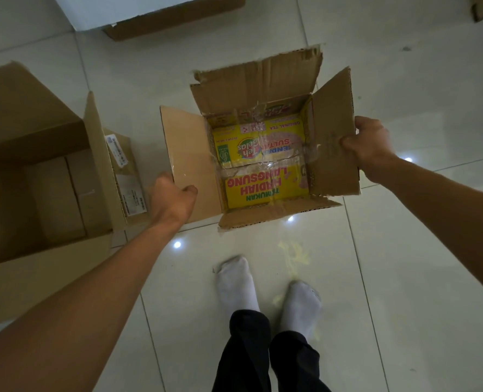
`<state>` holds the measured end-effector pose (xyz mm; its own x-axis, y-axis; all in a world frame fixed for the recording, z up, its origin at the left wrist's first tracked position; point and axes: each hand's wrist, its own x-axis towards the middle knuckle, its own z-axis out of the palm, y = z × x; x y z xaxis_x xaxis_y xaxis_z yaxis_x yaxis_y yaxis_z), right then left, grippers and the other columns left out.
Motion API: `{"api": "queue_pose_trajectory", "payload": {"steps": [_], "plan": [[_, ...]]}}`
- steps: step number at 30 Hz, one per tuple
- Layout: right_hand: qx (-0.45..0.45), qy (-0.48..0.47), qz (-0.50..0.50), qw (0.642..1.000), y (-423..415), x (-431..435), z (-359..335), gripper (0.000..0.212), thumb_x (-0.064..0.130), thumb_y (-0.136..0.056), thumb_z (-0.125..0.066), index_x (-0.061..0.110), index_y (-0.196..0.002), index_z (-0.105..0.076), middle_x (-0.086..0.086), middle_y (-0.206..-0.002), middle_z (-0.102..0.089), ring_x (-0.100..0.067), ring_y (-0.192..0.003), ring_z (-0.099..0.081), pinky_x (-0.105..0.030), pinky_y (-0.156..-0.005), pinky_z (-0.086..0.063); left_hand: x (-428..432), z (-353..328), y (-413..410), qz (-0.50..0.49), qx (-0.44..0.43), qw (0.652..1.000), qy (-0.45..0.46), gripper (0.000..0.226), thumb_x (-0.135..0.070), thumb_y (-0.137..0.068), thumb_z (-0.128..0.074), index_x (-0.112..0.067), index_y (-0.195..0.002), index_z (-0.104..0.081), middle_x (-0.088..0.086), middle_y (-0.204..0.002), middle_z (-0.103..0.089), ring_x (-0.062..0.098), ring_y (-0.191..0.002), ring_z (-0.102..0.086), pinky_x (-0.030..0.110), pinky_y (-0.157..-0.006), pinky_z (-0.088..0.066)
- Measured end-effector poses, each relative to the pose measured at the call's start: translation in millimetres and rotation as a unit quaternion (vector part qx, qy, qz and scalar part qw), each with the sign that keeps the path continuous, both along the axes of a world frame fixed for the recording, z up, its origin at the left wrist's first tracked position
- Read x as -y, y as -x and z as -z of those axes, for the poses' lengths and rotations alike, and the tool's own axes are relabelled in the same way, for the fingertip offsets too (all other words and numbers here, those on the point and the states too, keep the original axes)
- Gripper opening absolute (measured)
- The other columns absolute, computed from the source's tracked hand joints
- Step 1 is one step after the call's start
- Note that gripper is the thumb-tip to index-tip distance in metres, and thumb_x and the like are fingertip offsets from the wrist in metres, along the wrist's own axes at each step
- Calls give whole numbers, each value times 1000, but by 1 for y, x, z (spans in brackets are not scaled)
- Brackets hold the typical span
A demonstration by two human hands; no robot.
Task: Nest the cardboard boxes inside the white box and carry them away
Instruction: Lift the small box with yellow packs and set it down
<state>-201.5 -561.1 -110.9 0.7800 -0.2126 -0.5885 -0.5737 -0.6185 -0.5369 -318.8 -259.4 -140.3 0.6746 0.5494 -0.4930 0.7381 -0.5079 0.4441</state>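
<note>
Large carton (22, 154): plain brown cardboard, open at the top, at the left edge of the view on the floor; smaller brown boxes lie inside it.
Labelled flap (121, 176): right side of the large carton, bearing white printed shipping labels.
Left hand (172, 199): bare arm reaching forward; fingers (190, 190) curled shut around the near edge of the tea carton's left flap.
Tea carton (262, 162): open cardboard box, centre of view, standing just beside the large carton and apart from it; four flaps spread outward, torn clear tape along the edges; yellow inner faces with red and green print, including "ORIGINAL TEA" and "HADIAH LANGSUNG", seen upside down.
Right hand (370, 148): fingers (347, 144) pinching the outer edge of the tea carton's right flap, thumb on the flap's upper face.
White box (115, 9): top of view, far side of the floor, only its near part visible; a brown cardboard piece (175, 21) lies under its edge.
Feet (268, 292): white socks, dark trousers, below the tea carton.
Floor (404, 264): pale glossy tiles with light reflections.
</note>
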Motion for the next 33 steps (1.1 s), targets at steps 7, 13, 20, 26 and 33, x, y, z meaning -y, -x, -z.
{"api": "queue_pose_trajectory", "payload": {"steps": [7, 13, 20, 26, 33], "plan": [[0, -12, -3, 1000, -3, 3, -1, 32, 7, -83, -52, 10, -113, -62, -14, -112, -66, -33, -96, -65, -47, -83, -56, -1, 1, 2, -12, 0, 1000, 3, 26, -17, -79, -68, -4, -101, -62, 9, -93, -66, 26, -80, -64, 32, -66, -55], [-6, -15, -4, 1000, -7, 3, -2, 31, 8, -84, -53, 10, -113, -62, -14, -114, -66, -33, -97, -64, -47, -85, -55, 3, 0, 1, -19, 5, 1000, 14, 22, -16, -79, -68, -6, -97, -63, 4, -86, -63, 15, -66, -59, 24, -57, -50], [-14, -4, -20, 1000, -7, 8, -3, 31, 10, -86, -54, 8, -116, -59, -16, -116, -64, -34, -98, -63, -47, -87, -54, 3, 1, 1, -28, 3, 999, 23, 27, -16, -79, -68, -4, -103, -63, 8, -95, -67, 23, -79, -63, 27, -63, -50], [-14, 28, -50, 998, -4, 12, -5, 37, 17, -85, -59, 4, -119, -53, -18, -118, -61, -36, -102, -60, -51, -87, -53, 3, 0, 2, -32, -3, 999, 16, 30, -17, -79, -66, -5, -106, -64, 11, -101, -69, 26, -84, -65, 35, -70, -57], [9, 87, -48, 995, 4, 15, -14, 64, 20, -82, -65, 9, -136, -32, -20, -126, -54, -38, -107, -56, -46, -83, -52, 17, -15, 6, -81, -32, 996, -16, 44, -24, -76, -65, -3, -113, -54, 15, -108, -64, 32, -98, -61, 40, -80, -54]]}}
